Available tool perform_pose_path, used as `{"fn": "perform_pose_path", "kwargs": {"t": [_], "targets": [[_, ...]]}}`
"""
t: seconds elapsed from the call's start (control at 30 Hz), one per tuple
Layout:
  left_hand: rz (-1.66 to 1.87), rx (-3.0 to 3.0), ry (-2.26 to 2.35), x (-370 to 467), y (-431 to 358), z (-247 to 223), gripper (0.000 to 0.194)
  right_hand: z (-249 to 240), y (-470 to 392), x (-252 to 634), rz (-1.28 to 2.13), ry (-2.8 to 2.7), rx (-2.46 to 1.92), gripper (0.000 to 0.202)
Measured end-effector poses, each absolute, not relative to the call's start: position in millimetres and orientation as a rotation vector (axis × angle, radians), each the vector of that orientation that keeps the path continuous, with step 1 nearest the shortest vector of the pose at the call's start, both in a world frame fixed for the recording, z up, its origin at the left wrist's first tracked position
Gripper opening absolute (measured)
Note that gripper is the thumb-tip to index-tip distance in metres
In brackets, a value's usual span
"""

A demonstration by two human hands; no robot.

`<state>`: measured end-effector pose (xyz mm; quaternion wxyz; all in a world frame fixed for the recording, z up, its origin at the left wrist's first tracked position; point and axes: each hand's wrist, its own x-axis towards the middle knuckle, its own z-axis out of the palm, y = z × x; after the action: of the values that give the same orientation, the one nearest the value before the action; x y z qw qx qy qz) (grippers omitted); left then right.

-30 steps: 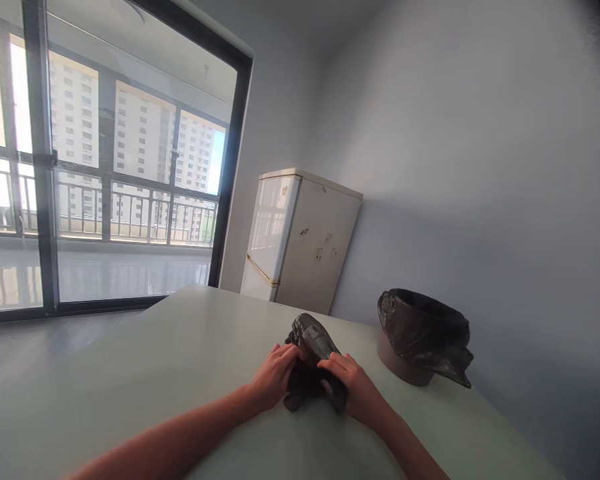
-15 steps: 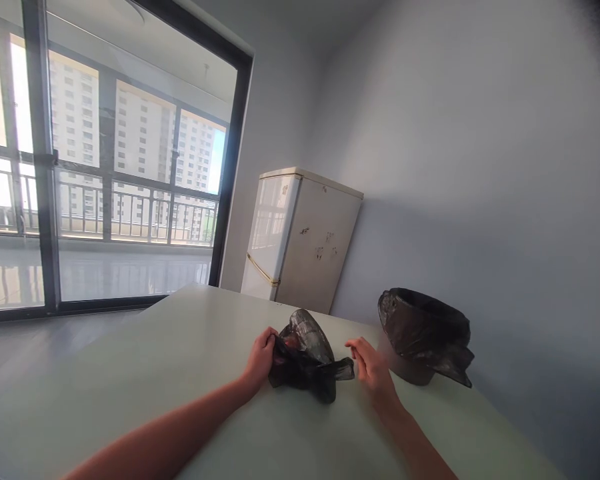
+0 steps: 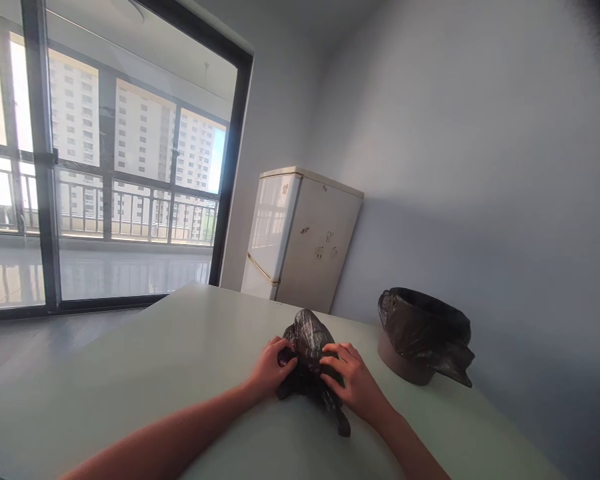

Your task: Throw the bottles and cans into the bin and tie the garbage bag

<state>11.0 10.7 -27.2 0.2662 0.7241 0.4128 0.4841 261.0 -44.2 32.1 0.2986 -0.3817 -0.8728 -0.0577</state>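
Note:
A crumpled black plastic bag (image 3: 310, 337) lies bunched up on the pale table, its contents hidden. My left hand (image 3: 274, 363) is closed on the bag's left side, thumb and fingers pinching the plastic. From the right, my right hand (image 3: 349, 377) grips the bag with curved fingers, the thumb lower down. A twisted end of the bag sticks out towards me below the right hand.
A brown bin (image 3: 405, 365) lined with a black bag (image 3: 425, 333) stands at the right of the table (image 3: 145, 373). Behind the table is a white fridge (image 3: 320, 247) beside the grey wall. A sliding glass door (image 3: 47, 200) is at the left.
My right hand has moved left onto the bag. The bag is more gathered, and its loose end has swung from pointing right to pointing down towards me. The reddish patch no longer shows.

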Motion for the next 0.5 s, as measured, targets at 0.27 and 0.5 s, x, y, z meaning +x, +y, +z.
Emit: {"fn": "perform_pose_path", "kwargs": {"t": [0.27, 0.5], "targets": [[1.323, 1.858, 1.067, 13.0, 7.8, -23.0, 0.035, 24.0, -38.4, 264.6, -0.198, -2.327, -1.039, 0.016], [1.400, 1.744, 1.060, 11.0, 9.0, -20.1, 0.037, 31.8, -41.4, 261.0, -0.097, -2.055, -1.087, 0.023]]}}
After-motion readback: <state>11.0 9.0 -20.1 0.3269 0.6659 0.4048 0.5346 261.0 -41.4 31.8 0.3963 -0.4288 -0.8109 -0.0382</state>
